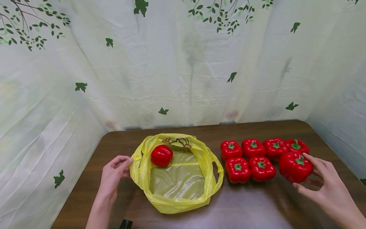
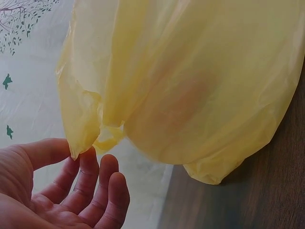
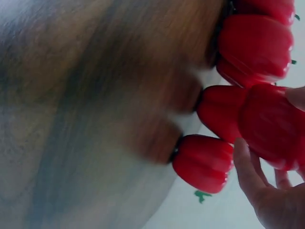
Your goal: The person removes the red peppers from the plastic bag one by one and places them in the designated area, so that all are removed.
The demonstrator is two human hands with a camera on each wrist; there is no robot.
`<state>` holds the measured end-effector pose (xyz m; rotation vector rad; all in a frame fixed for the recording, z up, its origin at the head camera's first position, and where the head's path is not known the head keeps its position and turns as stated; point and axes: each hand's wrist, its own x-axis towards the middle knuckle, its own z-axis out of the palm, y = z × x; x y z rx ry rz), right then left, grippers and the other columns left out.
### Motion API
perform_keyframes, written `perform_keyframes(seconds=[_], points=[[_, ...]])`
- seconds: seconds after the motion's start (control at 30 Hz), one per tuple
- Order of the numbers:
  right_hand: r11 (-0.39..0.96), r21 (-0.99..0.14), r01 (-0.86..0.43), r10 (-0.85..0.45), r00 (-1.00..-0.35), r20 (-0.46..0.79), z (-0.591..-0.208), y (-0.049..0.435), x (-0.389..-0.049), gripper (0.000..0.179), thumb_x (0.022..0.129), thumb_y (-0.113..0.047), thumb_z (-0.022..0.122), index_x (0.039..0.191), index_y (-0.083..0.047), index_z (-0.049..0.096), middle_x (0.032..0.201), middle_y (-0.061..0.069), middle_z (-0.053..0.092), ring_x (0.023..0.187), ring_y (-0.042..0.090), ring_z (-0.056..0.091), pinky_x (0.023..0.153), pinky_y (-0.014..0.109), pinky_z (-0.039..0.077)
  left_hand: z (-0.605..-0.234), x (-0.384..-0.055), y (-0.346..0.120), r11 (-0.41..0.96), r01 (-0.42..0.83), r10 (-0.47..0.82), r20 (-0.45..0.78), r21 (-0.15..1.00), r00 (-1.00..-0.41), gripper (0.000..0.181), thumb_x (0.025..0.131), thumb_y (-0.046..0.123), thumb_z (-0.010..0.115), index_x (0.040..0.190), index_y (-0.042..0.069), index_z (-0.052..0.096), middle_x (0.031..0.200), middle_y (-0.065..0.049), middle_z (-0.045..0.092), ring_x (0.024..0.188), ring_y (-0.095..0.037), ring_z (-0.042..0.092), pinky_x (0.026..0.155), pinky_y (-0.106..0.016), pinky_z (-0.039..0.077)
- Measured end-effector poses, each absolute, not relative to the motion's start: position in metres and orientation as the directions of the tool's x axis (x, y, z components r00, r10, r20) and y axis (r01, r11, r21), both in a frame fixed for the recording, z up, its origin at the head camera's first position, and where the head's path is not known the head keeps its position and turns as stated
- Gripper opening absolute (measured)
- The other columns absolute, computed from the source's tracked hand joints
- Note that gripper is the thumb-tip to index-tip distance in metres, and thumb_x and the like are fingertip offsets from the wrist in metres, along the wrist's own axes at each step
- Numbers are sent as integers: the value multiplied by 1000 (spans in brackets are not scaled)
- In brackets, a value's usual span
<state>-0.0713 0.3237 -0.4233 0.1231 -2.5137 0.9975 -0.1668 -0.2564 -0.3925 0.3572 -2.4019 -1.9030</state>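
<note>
A yellow plastic bag [image 1: 168,205] lies with its mouth spread wide on the table, one red bell pepper [image 1: 161,155] inside at its left. My left hand [image 1: 115,173] pinches the bag's left rim between thumb and fingertips; in the left wrist view the pepper shows only as a faint shape through the plastic. To the right, my right hand [image 1: 328,181] grips another red bell pepper [image 1: 295,167] with a green stem, lifted off the table in the right wrist view. Several more red peppers [image 1: 238,170] stand upright in two rows between the bag and that hand.
The brown wooden table [image 1: 217,206] ends at a rounded far edge, with a pale leaf-printed curtain [image 1: 177,79] hanging behind and at both sides. A small black object [image 1: 125,224] shows at the near edge, below the bag.
</note>
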Motion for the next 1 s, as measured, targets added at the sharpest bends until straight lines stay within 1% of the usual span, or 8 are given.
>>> perform_keyframes(seconds=[0.17, 0.27, 0.37, 0.5, 0.73, 0.83, 0.97, 1.0], points=[[749, -634, -192, 51, -937, 345, -434, 327, -73, 96, 61, 1, 92, 143, 0, 41, 122, 16, 36, 86, -13, 48, 59, 12, 50, -393, -167, -256, 213, -147, -217, -100, 966, -971, 28, 96, 28, 66, 107, 2, 63, 88, 1, 64, 76, -18, 59, 68, -29, 55], [764, -620, -177, 31, -950, 310, -439, 328, -73, 97, 60, -2, 93, 141, 2, 41, 121, 20, 37, 85, 5, 58, 57, 16, 51, -393, -167, -256, 212, -151, -220, -104, 965, -970, 28, 96, 28, 66, 107, 3, 63, 87, 1, 64, 76, -18, 60, 68, -30, 56], [777, -608, -164, 27, -956, 293, -443, 329, -73, 96, 59, -3, 94, 140, 4, 42, 120, 21, 39, 86, 6, 58, 57, 17, 52, -393, -167, -256, 213, -154, -224, -105, 965, -969, 27, 96, 27, 66, 107, 2, 63, 87, 0, 64, 75, -18, 61, 67, -30, 56], [776, -613, -150, 38, -959, 282, -447, 331, -73, 93, 60, -4, 93, 138, 5, 42, 119, 21, 40, 85, -13, 47, 58, 16, 51, -392, -168, -256, 210, -155, -227, -106, 965, -968, 27, 96, 27, 66, 107, 3, 63, 87, 0, 64, 75, -18, 60, 67, -30, 56], [787, -599, -149, 58, -948, 313, -452, 331, -75, 96, 57, -4, 95, 136, 7, 41, 118, 24, 41, 87, -16, 38, 60, 11, 46, -392, -168, -255, 206, -160, -228, -111, 966, -967, 26, 95, 26, 67, 106, 3, 64, 86, 0, 64, 74, -18, 59, 66, -31, 56], [802, -572, -169, 58, -932, 358, -454, 331, -75, 97, 53, -3, 96, 133, 7, 42, 117, 24, 43, 93, -3, 39, 63, 6, 40, -392, -168, -255, 209, -161, -230, -112, 964, -967, 26, 95, 27, 67, 106, 3, 64, 86, 0, 64, 74, -18, 60, 67, -32, 56], [808, -559, -188, 40, -928, 370, -456, 329, -75, 102, 49, 0, 95, 134, 8, 38, 121, 27, 41, 104, 31, 41, 67, 2, 32, -393, -169, -256, 203, -162, -229, -114, 966, -967, 26, 95, 26, 67, 106, 3, 64, 86, 1, 65, 74, -18, 60, 66, -31, 56], [803, -567, -184, 38, -933, 357, -456, 329, -74, 104, 50, 0, 95, 135, 8, 35, 122, 28, 40, 105, 33, 42, 67, 1, 33, -393, -169, -256, 202, -163, -229, -115, 966, -967, 25, 95, 26, 67, 106, 3, 64, 85, 0, 65, 74, -18, 60, 66, -31, 56]])
